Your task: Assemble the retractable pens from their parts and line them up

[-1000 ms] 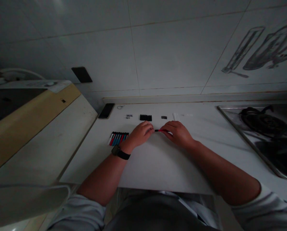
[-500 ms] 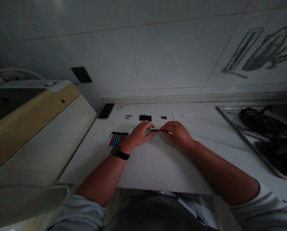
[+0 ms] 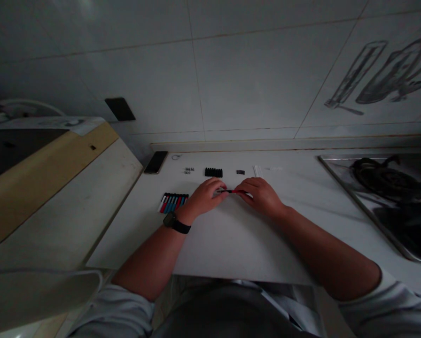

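Observation:
My left hand (image 3: 205,197) and my right hand (image 3: 261,195) meet over the white counter (image 3: 231,234), both pinched on a thin red and black pen (image 3: 230,191) held level between them. The left fingers close on its dark end, the right fingers on its red end. A black watch sits on my left wrist. To the left of my left hand lies a row of several red, blue and black pens (image 3: 173,202).
Behind the hands lie a row of black caps (image 3: 214,172), a small dark piece (image 3: 240,172), tiny springs (image 3: 188,170), white tubes (image 3: 257,170) and a phone (image 3: 156,162). A gas hob (image 3: 390,188) fills the right. A wooden-edged surface (image 3: 48,178) stands at the left.
The hands have stayed in place. A little more of the pen's dark part shows between them than one second ago.

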### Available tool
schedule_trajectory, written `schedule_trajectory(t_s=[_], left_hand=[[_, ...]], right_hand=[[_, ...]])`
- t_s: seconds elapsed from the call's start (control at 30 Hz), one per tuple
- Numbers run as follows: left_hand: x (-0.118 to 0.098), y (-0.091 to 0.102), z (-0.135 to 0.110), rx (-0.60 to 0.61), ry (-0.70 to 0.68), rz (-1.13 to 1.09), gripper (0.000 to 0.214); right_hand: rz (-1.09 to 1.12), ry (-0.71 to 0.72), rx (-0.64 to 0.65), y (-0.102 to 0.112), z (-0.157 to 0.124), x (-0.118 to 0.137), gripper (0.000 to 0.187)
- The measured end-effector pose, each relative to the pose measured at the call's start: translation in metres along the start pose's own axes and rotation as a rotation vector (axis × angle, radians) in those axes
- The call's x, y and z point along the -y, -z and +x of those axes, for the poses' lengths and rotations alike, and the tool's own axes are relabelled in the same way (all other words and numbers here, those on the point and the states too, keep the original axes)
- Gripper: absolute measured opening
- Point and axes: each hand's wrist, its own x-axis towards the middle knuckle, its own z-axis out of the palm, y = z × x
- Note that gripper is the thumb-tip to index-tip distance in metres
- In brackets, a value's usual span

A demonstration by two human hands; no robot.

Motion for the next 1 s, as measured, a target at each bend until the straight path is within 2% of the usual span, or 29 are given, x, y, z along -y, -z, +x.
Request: schedule_trajectory(t_s=[0.2, 0.37, 0.77, 0.87, 1.0], left_hand=[[0.002, -0.002, 0.002, 0.019, -0.038, -0.015, 0.019], [0.007, -0.005, 0.001, -0.032, -0.061, -0.02, 0.007], [0.008, -0.005, 0.0, -0.118, -0.078, 0.008, 0.011], [0.006, -0.002, 0.002, -0.158, -0.053, -0.006, 0.009], [0.005, 0.002, 0.004, -0.258, -0.026, -0.048, 0.004]], right_hand=[[0.012, 0.01, 0.009, -0.002, -0.001, -0.001, 0.02], [0.011, 0.014, 0.012, -0.002, -0.001, -0.002, 0.02], [-0.001, -0.01, -0.006, 0.0, 0.001, 0.003, 0.018], [0.011, -0.066, -0.071, 0.002, 0.0, 0.002, 0.019], [0.218, -0.293, -0.228, 0.005, 0.002, -0.005, 0.032]])
